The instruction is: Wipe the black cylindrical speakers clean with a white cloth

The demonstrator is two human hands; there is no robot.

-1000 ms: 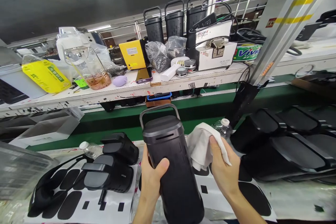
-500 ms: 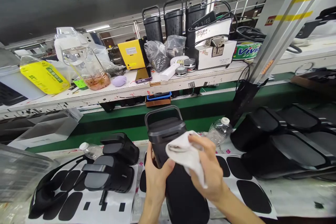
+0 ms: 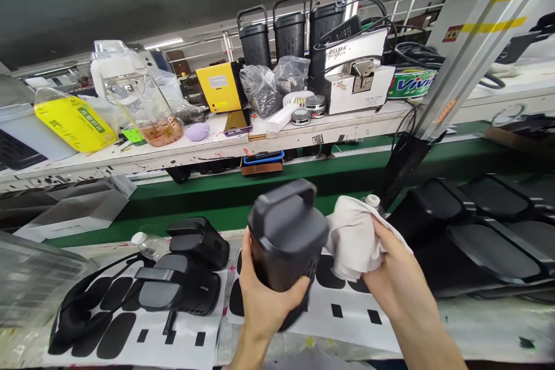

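Observation:
A black speaker-like case (image 3: 288, 231) with a carry handle on its top is held above the bench, its top tilted toward me. My left hand (image 3: 266, 300) wraps round its lower body, thumb across the front. To the right of the case, my right hand (image 3: 396, 269) grips a crumpled white cloth (image 3: 353, 237), which hangs beside the case's right side; whether they touch I cannot tell. Under both hands lies a white sheet (image 3: 355, 324) with black rounded pads on it.
More black cases (image 3: 489, 243) stand grouped at the right. At the left, two further cases (image 3: 177, 283) rest on another padded sheet. Clear bottles (image 3: 150, 245) stand behind. A shelf (image 3: 203, 153) ahead carries a yellow box (image 3: 219, 87), a jug (image 3: 147, 110) and a white DELMA box (image 3: 359, 89).
The case has turned and tipped so its top now faces me. My right hand has drawn the cloth off its front, away to the right. My left hand still holds the case.

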